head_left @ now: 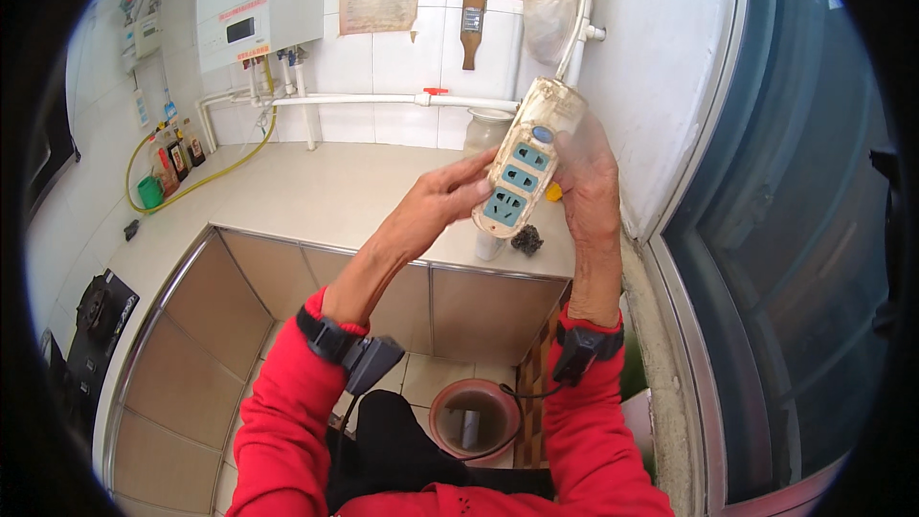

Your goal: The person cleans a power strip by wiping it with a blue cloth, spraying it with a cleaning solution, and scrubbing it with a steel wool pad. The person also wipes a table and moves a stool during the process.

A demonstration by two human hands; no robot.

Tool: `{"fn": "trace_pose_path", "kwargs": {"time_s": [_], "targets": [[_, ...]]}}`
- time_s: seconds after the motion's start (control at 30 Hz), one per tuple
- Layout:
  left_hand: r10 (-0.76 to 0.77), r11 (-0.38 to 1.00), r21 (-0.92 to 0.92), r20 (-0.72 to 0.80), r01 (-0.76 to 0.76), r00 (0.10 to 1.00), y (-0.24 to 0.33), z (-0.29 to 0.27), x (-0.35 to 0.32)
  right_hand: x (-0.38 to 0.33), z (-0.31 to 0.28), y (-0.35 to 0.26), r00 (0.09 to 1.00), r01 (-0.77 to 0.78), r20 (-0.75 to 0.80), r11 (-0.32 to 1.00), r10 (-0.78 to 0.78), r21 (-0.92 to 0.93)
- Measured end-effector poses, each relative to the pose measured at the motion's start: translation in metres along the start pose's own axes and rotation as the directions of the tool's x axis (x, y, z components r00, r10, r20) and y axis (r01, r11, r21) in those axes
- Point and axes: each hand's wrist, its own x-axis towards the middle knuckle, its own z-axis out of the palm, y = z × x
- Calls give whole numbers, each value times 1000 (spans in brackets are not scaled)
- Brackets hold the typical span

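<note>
A dirty white power strip (520, 165) with blue-green sockets and a blue switch is held tilted above the counter, its cord running up from the top end. My left hand (458, 193) grips the lower left edge, thumb on the front. Against the strip's upper right side is my right hand (591, 168); its fingers are smeared by motion, so their grip is unclear. A small yellow thing (553, 191) shows between the right hand and the strip; I cannot tell whether it is held. Below lie a dark scouring ball (526, 240) and a whitish cup (489, 246), partly covered by the strip.
Along the pale counter (354, 191) stand a jar (485, 129), several bottles (177, 153) and a green cup (150, 192). A gas stove (100, 321) is at left, a sliding glass door (766, 230) at right. A basin of water (442, 409) sits on the floor.
</note>
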Motion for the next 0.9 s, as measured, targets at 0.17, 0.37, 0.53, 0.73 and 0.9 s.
{"fn": "trace_pose_path", "kwargs": {"time_s": [0.17, 0.37, 0.53, 0.73, 0.9], "targets": [[12, 992, 123, -108, 1, 994, 13, 7, 18, -1, 4, 2, 999, 38, -22, 998, -37, 43], [-51, 993, -116, -116, 38, 992, -16, 13, -4, 0, 5, 12, 997, 7, -72, 999, -3, 49], [-1, 991, -136, -114, -15, 993, -24, 10, -5, -13, 9, 21, 986, 129, -103, 991, -133, -39], [12, 965, -261, -101, -38, 995, -24, 10, -5, -58, 24, 45, 997, 73, -35, 997, -73, 2], [12, 917, -396, -105, -53, 994, -23, 10, -7, -86, 35, 53, 995, 98, 13, 995, -98, -5]]}}
